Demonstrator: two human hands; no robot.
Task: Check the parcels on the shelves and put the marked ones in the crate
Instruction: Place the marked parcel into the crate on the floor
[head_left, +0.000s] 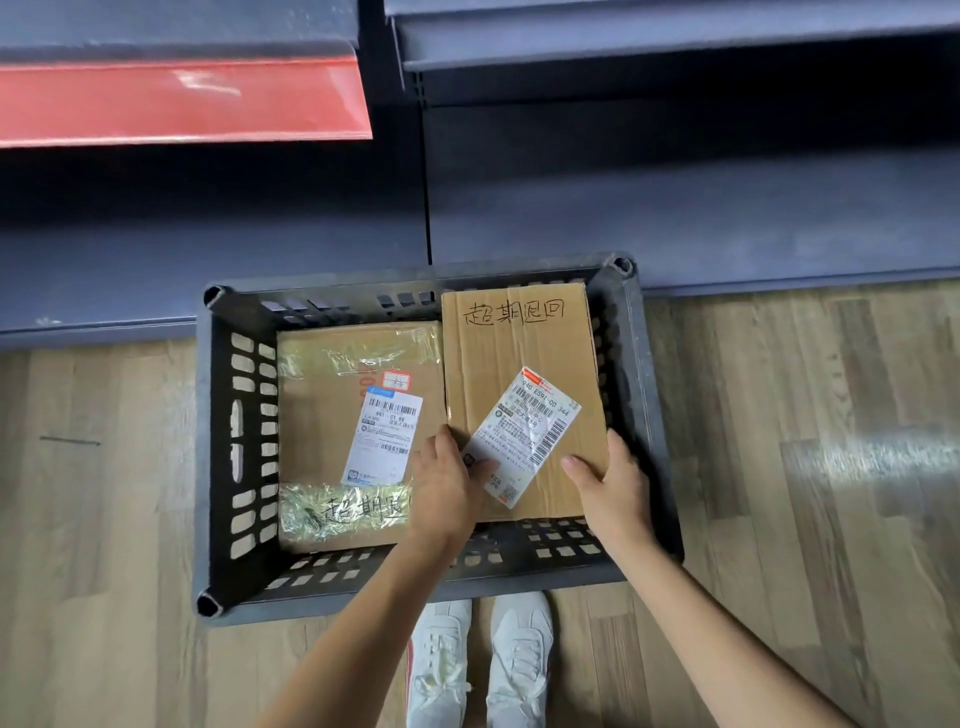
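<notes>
Views: one, head-worn | Facing: looking steeply down and forward | Range: sitting close above crate (218, 457) on floor (779, 415) | Far edge: taking in shelves (675, 208)

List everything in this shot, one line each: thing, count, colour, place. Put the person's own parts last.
crate: one, dark grey, slotted walls, on the floor below the shelves.
taped parcel: one, brown cardboard with clear tape, white label and handwriting, lying in the crate's left half.
held parcel: one, brown cardboard with black handwriting and a tilted white label, in the crate's right half, beside the taped parcel.
shelves: dark blue-grey, across the top.
red strip: one, red, on a shelf edge at upper left.
floor: light wood planks.
shoes: two, white, bottom centre.
left hand: grips the held parcel's near left corner.
right hand: grips its near right corner.
</notes>
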